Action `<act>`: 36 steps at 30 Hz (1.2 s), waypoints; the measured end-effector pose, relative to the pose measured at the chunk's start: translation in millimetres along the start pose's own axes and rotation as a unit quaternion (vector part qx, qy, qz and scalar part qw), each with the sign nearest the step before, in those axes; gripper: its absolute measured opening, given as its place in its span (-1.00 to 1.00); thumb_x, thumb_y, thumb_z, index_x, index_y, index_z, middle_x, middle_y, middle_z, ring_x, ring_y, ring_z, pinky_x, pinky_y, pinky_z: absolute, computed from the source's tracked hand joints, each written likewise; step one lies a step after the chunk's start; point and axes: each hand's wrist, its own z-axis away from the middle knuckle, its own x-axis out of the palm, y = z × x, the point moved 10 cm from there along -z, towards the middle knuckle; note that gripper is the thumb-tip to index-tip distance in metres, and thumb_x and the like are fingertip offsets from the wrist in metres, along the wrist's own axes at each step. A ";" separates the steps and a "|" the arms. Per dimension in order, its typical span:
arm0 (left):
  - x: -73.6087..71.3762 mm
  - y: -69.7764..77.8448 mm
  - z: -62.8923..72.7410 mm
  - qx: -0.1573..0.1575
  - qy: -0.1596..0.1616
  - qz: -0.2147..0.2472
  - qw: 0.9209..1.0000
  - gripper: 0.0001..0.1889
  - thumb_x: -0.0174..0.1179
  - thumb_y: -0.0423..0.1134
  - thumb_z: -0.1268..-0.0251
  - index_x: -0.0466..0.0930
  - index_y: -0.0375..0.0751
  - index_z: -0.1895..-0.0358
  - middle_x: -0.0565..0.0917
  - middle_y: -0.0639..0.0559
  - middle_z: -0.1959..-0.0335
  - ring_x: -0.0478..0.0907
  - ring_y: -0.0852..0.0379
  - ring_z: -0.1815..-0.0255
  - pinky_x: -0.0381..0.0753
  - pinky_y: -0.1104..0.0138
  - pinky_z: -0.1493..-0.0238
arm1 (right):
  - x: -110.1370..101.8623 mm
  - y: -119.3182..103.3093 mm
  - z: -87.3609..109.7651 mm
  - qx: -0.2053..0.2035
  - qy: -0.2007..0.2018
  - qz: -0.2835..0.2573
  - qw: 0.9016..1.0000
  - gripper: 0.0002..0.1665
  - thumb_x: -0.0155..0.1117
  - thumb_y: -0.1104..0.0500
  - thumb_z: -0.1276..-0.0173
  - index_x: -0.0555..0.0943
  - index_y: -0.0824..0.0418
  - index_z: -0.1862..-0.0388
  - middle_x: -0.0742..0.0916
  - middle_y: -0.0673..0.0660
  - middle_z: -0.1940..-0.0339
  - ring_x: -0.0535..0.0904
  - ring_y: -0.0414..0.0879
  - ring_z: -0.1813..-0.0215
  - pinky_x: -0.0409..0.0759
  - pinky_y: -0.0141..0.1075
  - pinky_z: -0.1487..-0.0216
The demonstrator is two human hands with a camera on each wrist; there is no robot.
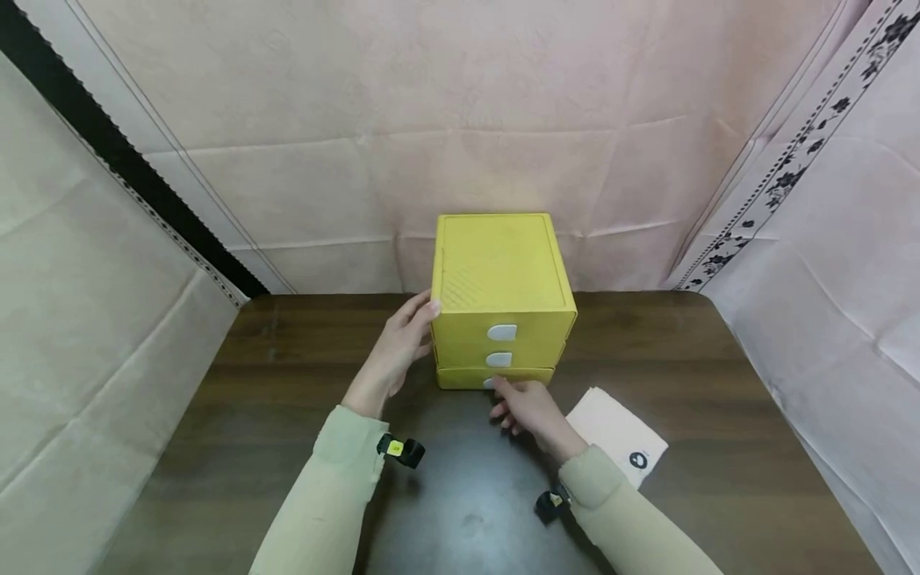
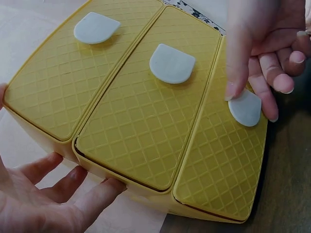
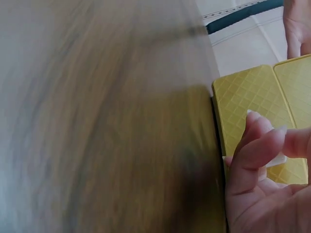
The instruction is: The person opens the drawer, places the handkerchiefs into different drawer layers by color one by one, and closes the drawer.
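A small yellow drawer cabinet [image 1: 503,263] with three stacked drawers stands on the wooden table. Each drawer front is quilted and bears a white tab handle. My left hand [image 1: 395,343] rests against the cabinet's left side, fingers [image 2: 104,194] extended along that side and thumb near the upper front corner. At the bottom drawer [image 2: 218,165], my right hand [image 1: 532,411] pinches the white handle [image 2: 245,109] between thumb and index finger, its other fingers loosely bent. The middle handle [image 2: 172,63] and the top handle [image 2: 96,27] are untouched.
A folded white cloth [image 1: 614,431] with a small dark emblem lies right of the cabinet, partly behind my right forearm. Pale fabric walls [image 1: 402,120] enclose the brown table [image 1: 302,383] at the back and sides. The cabinet stands near the table's back edge.
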 end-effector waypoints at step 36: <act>4.4 10.0 10.2 0.003 -0.001 -0.005 1.000 -0.39 -0.02 0.13 -0.46 0.17 0.08 -0.49 0.28 -0.05 -0.41 0.29 -0.09 -0.36 0.33 -0.04 -0.28 | 20.5 34.5 37.1 0.070 -0.038 -0.152 0.985 -0.36 0.18 -0.12 -0.39 0.50 0.42 -0.11 0.57 0.04 0.51 0.44 -0.20 0.56 0.45 -0.38 0.57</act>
